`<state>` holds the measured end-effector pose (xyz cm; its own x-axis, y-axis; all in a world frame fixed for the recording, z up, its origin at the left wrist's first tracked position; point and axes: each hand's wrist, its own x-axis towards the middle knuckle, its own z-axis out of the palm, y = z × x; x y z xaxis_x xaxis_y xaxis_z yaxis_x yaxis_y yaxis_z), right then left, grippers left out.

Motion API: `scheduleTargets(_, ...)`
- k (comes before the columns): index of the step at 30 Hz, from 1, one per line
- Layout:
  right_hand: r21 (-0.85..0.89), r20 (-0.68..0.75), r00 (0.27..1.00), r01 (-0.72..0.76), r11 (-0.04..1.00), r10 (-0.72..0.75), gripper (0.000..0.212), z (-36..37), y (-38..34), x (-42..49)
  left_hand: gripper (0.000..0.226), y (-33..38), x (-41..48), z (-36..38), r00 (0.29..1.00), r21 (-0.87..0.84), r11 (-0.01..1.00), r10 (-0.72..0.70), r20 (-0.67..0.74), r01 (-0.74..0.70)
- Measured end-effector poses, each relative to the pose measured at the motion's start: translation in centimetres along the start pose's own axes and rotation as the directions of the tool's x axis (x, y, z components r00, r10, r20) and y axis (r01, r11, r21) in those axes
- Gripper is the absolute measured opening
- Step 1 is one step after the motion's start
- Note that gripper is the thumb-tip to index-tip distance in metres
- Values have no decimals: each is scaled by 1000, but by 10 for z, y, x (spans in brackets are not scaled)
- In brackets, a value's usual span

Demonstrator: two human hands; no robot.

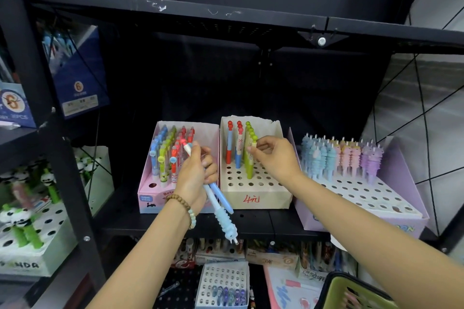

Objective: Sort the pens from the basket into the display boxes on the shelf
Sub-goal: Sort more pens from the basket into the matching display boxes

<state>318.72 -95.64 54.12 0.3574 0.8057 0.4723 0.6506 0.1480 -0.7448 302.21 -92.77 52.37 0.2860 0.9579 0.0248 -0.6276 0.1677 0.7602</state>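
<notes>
Right grip [273, 158] pinches upright green plastic pen [249, 168] in beige cardboard box [256, 199]; your left grip [195, 175] clenches pale-blue pens [224, 221] slanting down-right.

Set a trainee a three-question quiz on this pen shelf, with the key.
1. Which colour is the pen that the right hand pinches? A red, B green, C purple.
2. True or false: the left hand holds nothing.
3. Fill in: the beige box stands between the pink box and the ____ box.

Key: 1 B. 2 False, it grips a bundle of pens. 3 The lavender box.
</notes>
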Motion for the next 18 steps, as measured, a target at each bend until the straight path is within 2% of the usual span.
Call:
scheduleTargets(2, 23, -41, 997, -72, 997, 72, 27, -5, -5, -14, 39, 1, 1, 4, 999, -41, 999, 35, -7, -35)
scheduleTargets(3, 83, 38, 989, -148, 986, 145, 29, -7, -7, -25, 39, 1, 2, 7, 998, -66, 996, 55, -14, -56)
scheduleTargets(4, 148, 194, 958, -244, 959, 214, 31, -10, -8, -37, 39, 1, 2, 10, 997, -93, 993, 72, -27, -74)
scheduleTargets(6, 209, 528, 797, -456, 865, 292, 35, -16, -7, -61, 39, -2, 2, 21, 993, -140, 985, 94, -74, -103)
scheduleTargets(7, 224, 631, 720, -526, 820, 290, 34, -21, -4, -71, 39, -5, 1, 27, 990, -149, 982, 102, -102, -116)
scheduleTargets(8, 239, 682, 678, -560, 793, 273, 30, -27, -1, -77, 38, -9, 0, 33, 986, -143, 981, 112, -125, -129)
scheduleTargets(10, 295, 656, 702, -575, 763, 276, 25, -41, 6, -82, 35, -19, -1, 43, 982, -115, 982, 132, -135, -148)
scheduleTargets(13, 410, 478, 807, -555, 724, 347, 22, -67, 18, -78, 31, -27, 1, 51, 991, -32, 991, 127, -45, -128)
scheduleTargets(16, 518, 309, 870, -493, 699, 384, 21, -100, 28, -71, 32, -36, 0, 53, 992, 233, 969, 60, 110, -84)
scheduleTargets(18, 562, 200, 896, -436, 703, 396, 19, -122, 33, -66, 32, -46, -4, 55, 986, 351, 935, -8, 164, -51)
